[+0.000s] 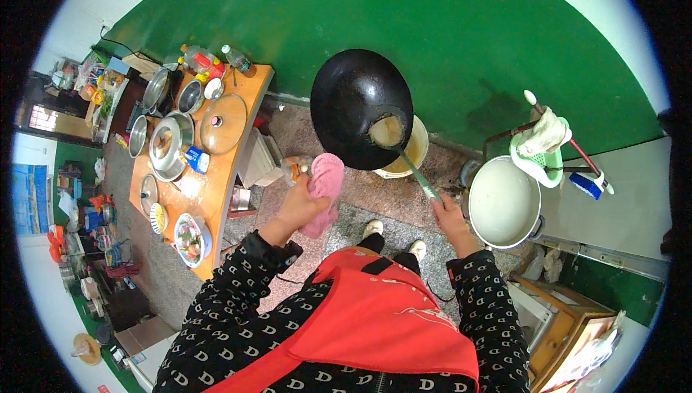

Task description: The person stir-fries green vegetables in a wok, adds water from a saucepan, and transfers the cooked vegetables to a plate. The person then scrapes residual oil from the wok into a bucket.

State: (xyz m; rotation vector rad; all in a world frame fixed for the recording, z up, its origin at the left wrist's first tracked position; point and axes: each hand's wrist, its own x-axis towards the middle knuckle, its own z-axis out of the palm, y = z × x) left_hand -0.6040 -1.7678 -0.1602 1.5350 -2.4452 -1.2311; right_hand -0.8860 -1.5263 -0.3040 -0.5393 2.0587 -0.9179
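My left hand grips a folded pink cloth, whose far end meets the near left rim of a black wok. Whether a wok handle lies under the cloth is hidden. The wok is steeply tilted, its dark inside facing me. In my right hand is the green handle of a long cooking utensil. Its head reaches into the lower part of the wok, at a pale tan patch. Below and partly behind the wok stands a pale bucket holding yellowish liquid.
A wooden table at left bears pots, a glass lid and a bowl of food. At right are a large white pot, a green basket with a cloth, and a blue brush. A green wall rises ahead.
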